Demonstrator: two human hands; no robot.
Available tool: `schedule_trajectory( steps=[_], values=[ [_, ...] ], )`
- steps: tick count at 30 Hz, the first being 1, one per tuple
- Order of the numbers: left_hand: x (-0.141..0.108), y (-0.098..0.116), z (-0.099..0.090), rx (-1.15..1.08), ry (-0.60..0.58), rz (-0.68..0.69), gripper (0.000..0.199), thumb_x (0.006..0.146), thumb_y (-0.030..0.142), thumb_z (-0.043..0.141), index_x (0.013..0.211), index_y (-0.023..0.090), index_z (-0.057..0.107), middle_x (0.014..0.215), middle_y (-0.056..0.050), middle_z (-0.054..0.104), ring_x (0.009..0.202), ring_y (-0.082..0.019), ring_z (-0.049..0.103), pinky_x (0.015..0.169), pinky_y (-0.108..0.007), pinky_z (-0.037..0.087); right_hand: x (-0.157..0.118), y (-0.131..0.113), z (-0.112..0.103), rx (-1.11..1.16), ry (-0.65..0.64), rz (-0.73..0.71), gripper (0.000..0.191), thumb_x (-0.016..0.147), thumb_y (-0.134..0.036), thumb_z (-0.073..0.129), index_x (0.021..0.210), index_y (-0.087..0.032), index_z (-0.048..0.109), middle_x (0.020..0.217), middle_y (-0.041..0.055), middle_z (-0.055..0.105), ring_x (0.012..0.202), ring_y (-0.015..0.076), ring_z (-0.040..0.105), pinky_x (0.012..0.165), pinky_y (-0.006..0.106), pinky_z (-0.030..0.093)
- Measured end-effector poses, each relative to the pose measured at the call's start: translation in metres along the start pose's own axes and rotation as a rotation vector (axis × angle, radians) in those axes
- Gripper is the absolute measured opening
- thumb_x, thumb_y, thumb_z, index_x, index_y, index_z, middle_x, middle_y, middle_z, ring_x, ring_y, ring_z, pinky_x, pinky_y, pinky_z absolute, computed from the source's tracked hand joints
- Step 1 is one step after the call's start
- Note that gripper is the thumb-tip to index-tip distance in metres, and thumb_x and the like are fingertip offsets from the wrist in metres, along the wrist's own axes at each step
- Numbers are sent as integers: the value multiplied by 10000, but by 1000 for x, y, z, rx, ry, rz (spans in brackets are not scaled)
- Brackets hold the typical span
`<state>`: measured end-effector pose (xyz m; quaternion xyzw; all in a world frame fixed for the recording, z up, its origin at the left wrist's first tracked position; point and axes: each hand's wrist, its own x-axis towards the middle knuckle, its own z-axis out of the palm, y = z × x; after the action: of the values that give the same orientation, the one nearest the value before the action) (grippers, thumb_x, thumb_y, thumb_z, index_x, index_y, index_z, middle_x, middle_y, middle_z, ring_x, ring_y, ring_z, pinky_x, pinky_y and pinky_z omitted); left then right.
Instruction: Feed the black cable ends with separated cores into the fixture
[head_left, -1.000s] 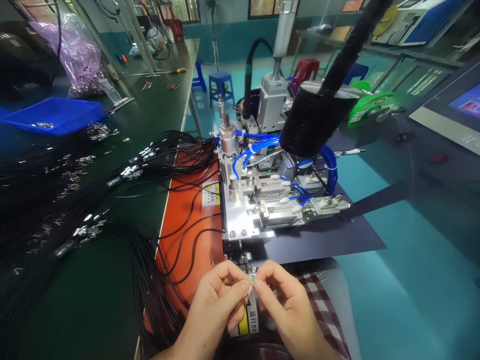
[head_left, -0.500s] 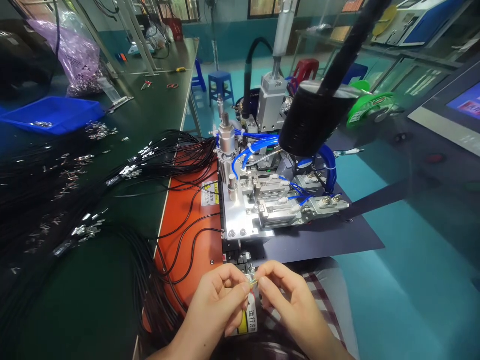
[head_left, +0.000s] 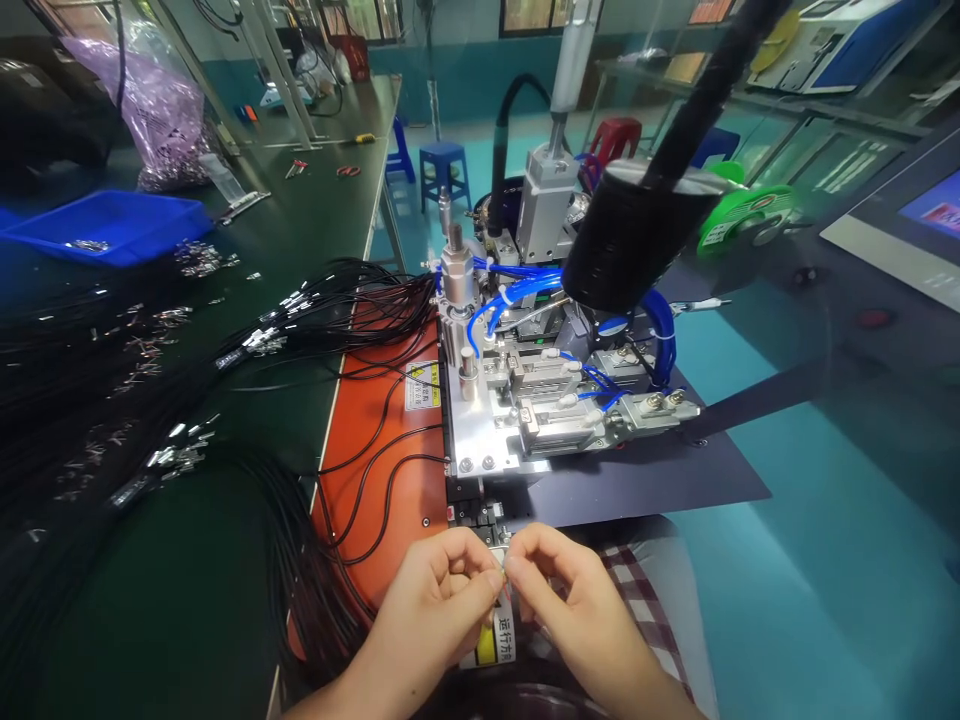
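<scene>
My left hand (head_left: pixel 446 590) pinches the fine end of a thin wire between thumb and forefinger, just in front of the machine. My right hand (head_left: pixel 559 580) is closed in a pinch right beside it, the fingertips almost touching. A short reddish wire strand (head_left: pixel 507 591) pokes out below the fingertips; the rest is hidden by the fingers. Beyond the hands stands a metal machine fixture (head_left: pixel 480 440) with cylinders and blue air tubes (head_left: pixel 525 285). Several black cables (head_left: pixel 390 500) run across the orange machine top (head_left: pixel 375 450) toward its edge.
Bundles of black cables with metal ends (head_left: pixel 176 455) cover the dark green table (head_left: pixel 187 570) at left. A blue tray (head_left: pixel 112 225) and a purple bag (head_left: pixel 161 110) lie farther back. A black cylinder (head_left: pixel 637 240) hangs over the fixture. A green reel (head_left: pixel 746 220) is at right.
My right fingertips have shifted slightly left, closer to the left ones. The pale yellowish-green strand seen between them is now mostly hidden, and a reddish strand shows below.
</scene>
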<state>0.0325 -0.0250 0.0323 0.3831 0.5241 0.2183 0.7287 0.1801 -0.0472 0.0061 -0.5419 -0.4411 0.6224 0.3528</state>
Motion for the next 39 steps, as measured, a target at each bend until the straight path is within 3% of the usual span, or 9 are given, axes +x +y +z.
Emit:
schedule_trajectory(
  steps=[4,11,22,30,39],
  values=[
    [1,1,0,-48,1,-3,271,731,367,620,643,178,446,421,96,389,319,-19,242,334,-161,159,3,3,-1,166,-38,16,225,841,-370,570,731,-174,560,567,-51,473,532,114,433,533,233,356],
    [1,0,0,-73,14,2,267,745,366,620,668,170,456,445,84,438,321,-13,259,335,-153,162,2,5,2,176,8,30,171,796,-316,631,723,-172,576,556,-57,479,520,103,418,505,215,337],
    [3,-5,0,-92,32,32,267,746,377,622,693,164,470,480,71,471,314,-13,286,328,-151,168,0,9,8,237,58,3,226,823,-366,617,725,-174,549,578,-56,464,526,99,413,502,209,347],
    [1,-7,0,-88,39,51,303,758,431,622,702,174,473,422,100,362,344,-27,239,348,-158,163,-1,7,10,203,74,-13,207,803,-362,619,734,-177,555,588,-49,472,523,107,429,491,221,350],
    [0,-11,1,-87,33,65,296,783,424,609,716,183,452,423,107,353,348,-28,236,356,-158,157,0,3,9,209,73,-16,167,799,-299,615,706,-179,545,563,-58,464,522,102,399,501,217,346]
  ],
)
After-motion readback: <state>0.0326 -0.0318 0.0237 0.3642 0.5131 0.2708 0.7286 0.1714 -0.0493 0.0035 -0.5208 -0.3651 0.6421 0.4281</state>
